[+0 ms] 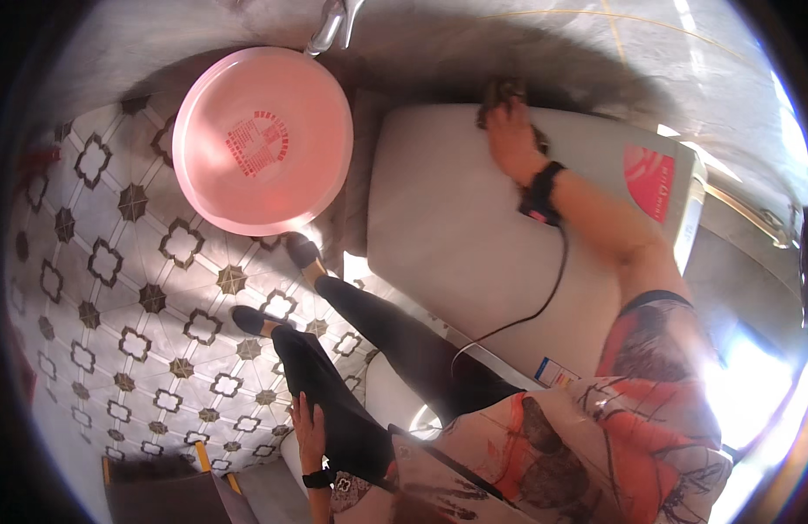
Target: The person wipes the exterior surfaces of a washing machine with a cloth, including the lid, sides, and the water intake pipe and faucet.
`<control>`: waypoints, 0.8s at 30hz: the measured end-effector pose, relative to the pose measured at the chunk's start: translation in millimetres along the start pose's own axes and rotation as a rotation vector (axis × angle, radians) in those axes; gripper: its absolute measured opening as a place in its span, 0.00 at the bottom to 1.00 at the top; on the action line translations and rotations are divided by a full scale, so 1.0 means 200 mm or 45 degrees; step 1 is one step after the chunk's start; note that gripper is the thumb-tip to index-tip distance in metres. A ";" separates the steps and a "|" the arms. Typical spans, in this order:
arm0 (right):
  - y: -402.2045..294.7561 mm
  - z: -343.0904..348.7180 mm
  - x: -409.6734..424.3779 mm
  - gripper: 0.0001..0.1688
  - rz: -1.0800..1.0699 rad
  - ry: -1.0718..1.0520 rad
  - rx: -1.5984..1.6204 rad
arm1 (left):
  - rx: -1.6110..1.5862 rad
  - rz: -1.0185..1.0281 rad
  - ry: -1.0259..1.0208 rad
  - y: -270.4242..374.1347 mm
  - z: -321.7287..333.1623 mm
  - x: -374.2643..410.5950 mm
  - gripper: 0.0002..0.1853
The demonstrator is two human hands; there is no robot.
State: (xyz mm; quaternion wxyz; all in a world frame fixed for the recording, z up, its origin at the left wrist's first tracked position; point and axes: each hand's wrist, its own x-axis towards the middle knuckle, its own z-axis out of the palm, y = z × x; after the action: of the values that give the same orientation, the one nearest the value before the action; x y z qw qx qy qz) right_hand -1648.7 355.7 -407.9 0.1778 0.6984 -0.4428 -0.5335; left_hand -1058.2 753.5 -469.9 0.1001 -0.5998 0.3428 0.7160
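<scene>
My right hand (513, 141) presses a dark, mottled cloth (503, 95) against the edge of a pale household appliance's flat lid (437, 196), near the wall. The cloth is blurred and partly hidden under my fingers. A black wrist strap (543, 195) with a thin cable (553, 288) circles that wrist, and the cable trails over the lid. My left hand (308, 426) rests by my dark trouser leg (338, 406), fingers apart and nothing in them.
A pink plastic basin (201, 190) with printed writing stands beneath a metal tap (325, 29). A pink sticker (651, 180) marks the lid. Grey boxy furniture (161, 494) is at lower left on the patterned floor (152, 298). The grey wall (430, 39) runs behind the appliance.
</scene>
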 end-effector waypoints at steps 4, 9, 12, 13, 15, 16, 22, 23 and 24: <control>0.61 -0.29 -0.40 0.24 0.038 0.011 -0.290 | -0.039 0.144 0.036 -0.16 0.02 -0.01 0.31; 1.12 -0.56 -0.63 0.16 0.417 -0.041 0.194 | 0.044 0.249 0.062 -0.40 0.10 0.02 0.32; 0.94 -0.45 -0.55 0.21 0.401 -0.133 0.148 | -0.089 0.030 0.029 -0.04 -0.05 -0.04 0.31; 0.81 -0.55 -0.42 0.23 0.301 -0.177 0.081 | -0.173 0.044 0.027 -0.06 -0.01 -0.06 0.31; 0.53 -0.33 -0.32 0.29 0.138 -0.195 0.090 | -0.213 0.068 0.086 -0.05 -0.02 -0.09 0.32; 0.39 -0.21 -0.22 0.32 0.044 -0.164 0.080 | -0.208 0.066 0.060 -0.05 -0.03 -0.08 0.32; -0.43 0.16 0.39 0.35 -0.148 -0.126 0.100 | -0.313 0.105 0.049 0.02 -0.05 -0.14 0.33; -0.51 0.20 0.50 0.35 -0.107 -0.227 0.195 | -0.315 0.109 0.074 0.03 -0.07 -0.13 0.33; -0.59 0.25 0.61 0.36 -0.068 -0.330 0.290 | -0.316 0.109 0.097 0.03 -0.08 -0.13 0.32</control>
State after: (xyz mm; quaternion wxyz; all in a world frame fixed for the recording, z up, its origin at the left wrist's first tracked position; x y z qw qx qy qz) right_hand -1639.4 332.6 -582.4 0.0246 0.6509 -0.5008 -0.5700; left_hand -1043.0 745.8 -443.8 -0.0187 -0.6192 0.2805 0.7332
